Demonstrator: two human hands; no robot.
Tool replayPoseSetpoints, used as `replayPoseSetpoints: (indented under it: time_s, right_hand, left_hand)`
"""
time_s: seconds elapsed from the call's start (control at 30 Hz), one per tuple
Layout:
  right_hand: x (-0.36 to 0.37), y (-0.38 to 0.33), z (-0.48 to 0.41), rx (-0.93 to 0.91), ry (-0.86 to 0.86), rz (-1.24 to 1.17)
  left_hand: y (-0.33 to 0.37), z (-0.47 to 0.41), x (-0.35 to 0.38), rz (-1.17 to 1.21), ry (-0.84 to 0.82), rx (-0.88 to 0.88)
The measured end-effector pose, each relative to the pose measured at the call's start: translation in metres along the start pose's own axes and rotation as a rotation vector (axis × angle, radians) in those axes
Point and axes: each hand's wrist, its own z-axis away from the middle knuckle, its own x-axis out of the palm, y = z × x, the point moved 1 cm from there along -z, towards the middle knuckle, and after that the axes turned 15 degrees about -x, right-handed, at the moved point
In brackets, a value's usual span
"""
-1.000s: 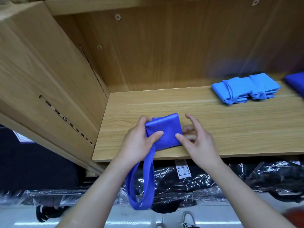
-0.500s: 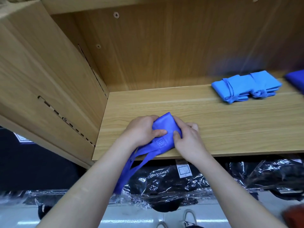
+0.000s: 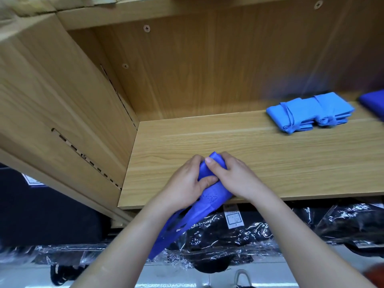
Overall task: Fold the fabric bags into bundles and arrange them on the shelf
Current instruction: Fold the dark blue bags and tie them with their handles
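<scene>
A dark blue fabric bag [image 3: 215,196], folded small, lies at the front edge of the wooden shelf [image 3: 270,163]. My left hand [image 3: 185,183] grips its left side with the thumb pressed on top. From the right, my right hand [image 3: 232,175] curls over the bundle. The bag's handles [image 3: 172,231] hang down past the shelf edge below my left wrist. Two light blue tied bundles [image 3: 309,112] lie side by side at the back right of the shelf.
A second dark blue fabric piece [image 3: 374,102] shows at the right edge. The shelf's wooden side wall [image 3: 62,113] rises on the left. Black goods in clear plastic wrap [image 3: 270,229] lie on the level below.
Both hands have closed in on the bag, squeezing the flat square into a narrower bundle. The handles swung from hanging straight down to trailing down-left.
</scene>
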Motion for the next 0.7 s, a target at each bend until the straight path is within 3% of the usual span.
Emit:
replayPoseSetpoints:
  time_s: [0.1,0.23,0.33,0.43,0.57,0.7]
  right_hand:
    - [0.002,-0.009,0.009,-0.056,0.103,0.053]
    - [-0.003,-0.024,0.024,-0.308,0.127,0.113]
    - [-0.004,-0.032,0.033,-0.429,0.048,0.101]
    - [-0.008,-0.044,0.035,-0.416,0.111,0.091]
    - [-0.009,-0.049,0.029,-0.413,0.257,0.117]
    - [-0.009,-0.033,0.026,-0.319,0.398,-0.121]
  left_hand:
    - [0.003,0.005,0.002,0.135,0.017,-0.032]
    - [0.000,0.010,-0.007,0.425,-0.158,-0.138]
    - [0.002,0.016,-0.017,0.210,-0.093,-0.078]
    - [0.018,0.026,-0.021,0.045,0.038,0.047]
    - [0.038,0.034,-0.021,-0.004,0.077,0.032]
    - [0.033,0.040,-0.032,0.230,-0.174,-0.129]
